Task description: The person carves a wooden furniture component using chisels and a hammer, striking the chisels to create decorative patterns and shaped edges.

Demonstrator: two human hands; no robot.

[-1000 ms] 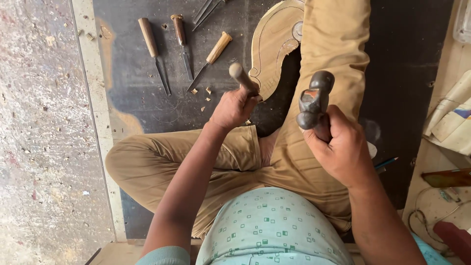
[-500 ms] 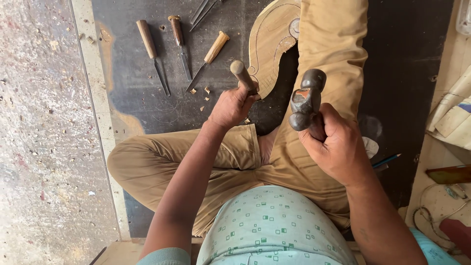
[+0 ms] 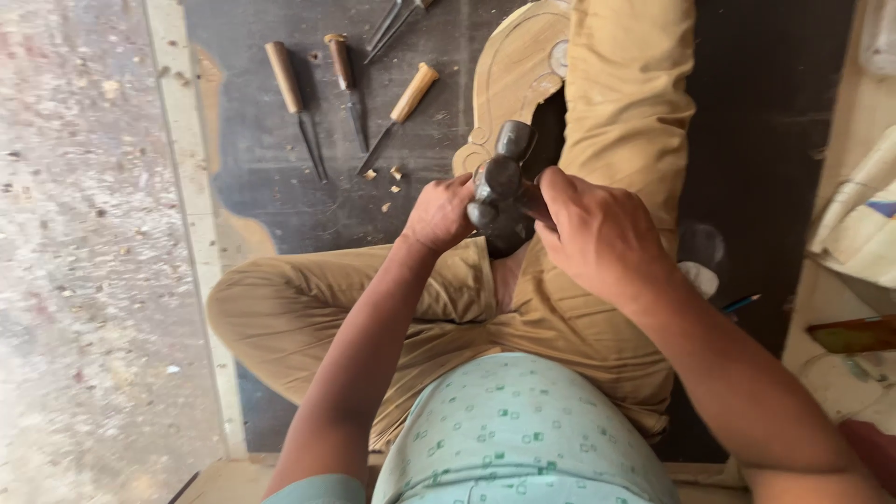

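I sit on the floor with a carved pale wooden piece [image 3: 516,79] against my legs. My right hand [image 3: 597,233] grips a dark hammer [image 3: 499,182] whose head is down over my left hand [image 3: 441,213]. My left hand is closed on a wooden-handled chisel, now hidden under the hammer head and my fingers. The hammer head sits right at the chisel's top, above the lower edge of the carved piece.
Three wooden-handled chisels [image 3: 350,89] lie on the dark mat [image 3: 271,196] to the upper left, with small wood chips [image 3: 387,177] beside them. Metal tool tips [image 3: 392,21] show at the top. A pale floor strip [image 3: 191,215] borders the mat; a pencil [image 3: 742,303] lies at right.
My right hand has swung the hammer down and left onto the chisel's handle top. The chisel handle, visible before, is now covered. My left hand has held its place.
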